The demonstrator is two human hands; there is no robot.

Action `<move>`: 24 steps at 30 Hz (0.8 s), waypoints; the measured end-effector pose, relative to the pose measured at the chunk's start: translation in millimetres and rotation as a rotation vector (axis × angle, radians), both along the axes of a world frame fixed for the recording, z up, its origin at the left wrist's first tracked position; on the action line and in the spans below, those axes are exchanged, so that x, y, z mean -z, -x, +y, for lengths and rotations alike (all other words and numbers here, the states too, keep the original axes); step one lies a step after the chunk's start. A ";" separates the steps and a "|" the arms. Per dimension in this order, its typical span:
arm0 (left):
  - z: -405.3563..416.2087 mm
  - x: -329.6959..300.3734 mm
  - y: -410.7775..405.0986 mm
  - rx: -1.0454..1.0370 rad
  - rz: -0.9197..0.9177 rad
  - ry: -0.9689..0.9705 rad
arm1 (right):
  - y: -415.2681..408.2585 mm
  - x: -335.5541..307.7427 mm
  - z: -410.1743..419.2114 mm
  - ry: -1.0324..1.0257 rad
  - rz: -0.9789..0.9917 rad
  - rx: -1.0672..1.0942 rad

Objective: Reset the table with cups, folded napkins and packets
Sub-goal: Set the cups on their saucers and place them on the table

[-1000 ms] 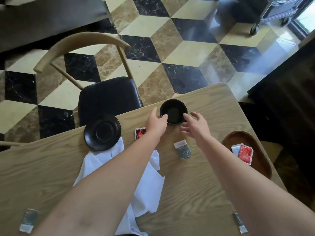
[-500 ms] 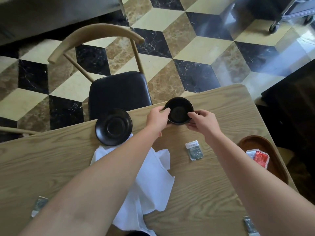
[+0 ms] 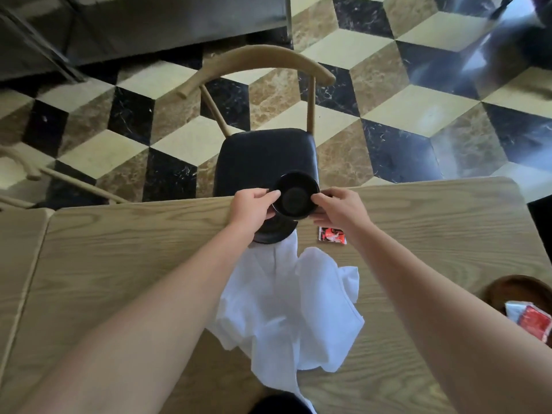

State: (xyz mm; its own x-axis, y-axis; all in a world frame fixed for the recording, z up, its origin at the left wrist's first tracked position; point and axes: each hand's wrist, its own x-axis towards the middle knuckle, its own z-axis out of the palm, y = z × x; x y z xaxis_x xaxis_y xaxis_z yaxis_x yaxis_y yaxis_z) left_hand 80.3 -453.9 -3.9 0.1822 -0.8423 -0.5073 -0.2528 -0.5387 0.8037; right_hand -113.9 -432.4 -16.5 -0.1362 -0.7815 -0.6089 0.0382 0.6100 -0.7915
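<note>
Pale oak table (image 3: 119,264) fills the lower view, with a cube-patterned marble floor (image 3: 388,121) and a black-seated chair (image 3: 263,156) beyond its far edge. The left hand's fingertips (image 3: 273,194) press the nine o'clock side of a small black cup (image 3: 295,195), and the right hand's fingertips (image 3: 318,200) press its three o'clock side, so both hands are closed on it in a light pinch. The left hand (image 3: 252,206) and right hand (image 3: 340,209) hold the cup clear of the wood, right over a black saucer (image 3: 273,233) that sits near the table's twelve o'clock edge and is mostly hidden by the left wrist.

Outward from there, a red packet (image 3: 333,234) lies just beside the saucer at its three o'clock. A white napkin (image 3: 286,309) sprawls unfolded toward six o'clock, one corner tucked under the saucer. At the table's four o'clock, a brown wooden tray (image 3: 513,291) holds another red packet (image 3: 534,321).

The step in hand looks like seating the cup on its saucer. The next move calls for a straight lowering so the base lands centred, then an even release by both hands. The napkin is yet to be folded, and its trapped corner could drag the saucer when pulled.
</note>
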 end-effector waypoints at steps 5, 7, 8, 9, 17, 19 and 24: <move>2.6 8.5 -36.2 -0.055 -0.005 -0.040 | -36.4 8.9 -10.7 -0.035 -0.011 -0.082; 4.7 14.2 -44.7 -0.069 -0.011 -0.053 | -44.7 11.4 -12.5 -0.040 0.004 -0.107; 6.4 15.8 -47.6 -0.070 -0.018 -0.057 | -47.6 12.8 -12.7 -0.043 0.015 -0.124; 7.7 17.9 -50.0 -0.067 -0.025 -0.056 | -49.7 14.4 -12.7 -0.046 0.027 -0.143; 5.6 32.9 -53.9 -0.046 -0.084 -0.075 | -51.9 26.2 -10.0 -0.076 0.082 -0.138; 5.8 33.3 -52.3 -0.038 -0.094 -0.081 | -50.0 27.8 -10.6 -0.081 0.076 -0.138; 6.3 29.0 -51.9 -0.039 -0.088 -0.087 | -51.2 31.9 -13.2 -0.104 0.073 -0.133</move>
State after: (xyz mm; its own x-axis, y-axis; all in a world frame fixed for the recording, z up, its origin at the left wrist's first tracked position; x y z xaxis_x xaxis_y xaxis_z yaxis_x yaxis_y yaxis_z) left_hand 132.2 -447.6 -32.9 0.2609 -0.7875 -0.5584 -0.2977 -0.6159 0.7294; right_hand -62.7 -445.7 -48.4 -0.0827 -0.7291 -0.6794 -0.1040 0.6844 -0.7217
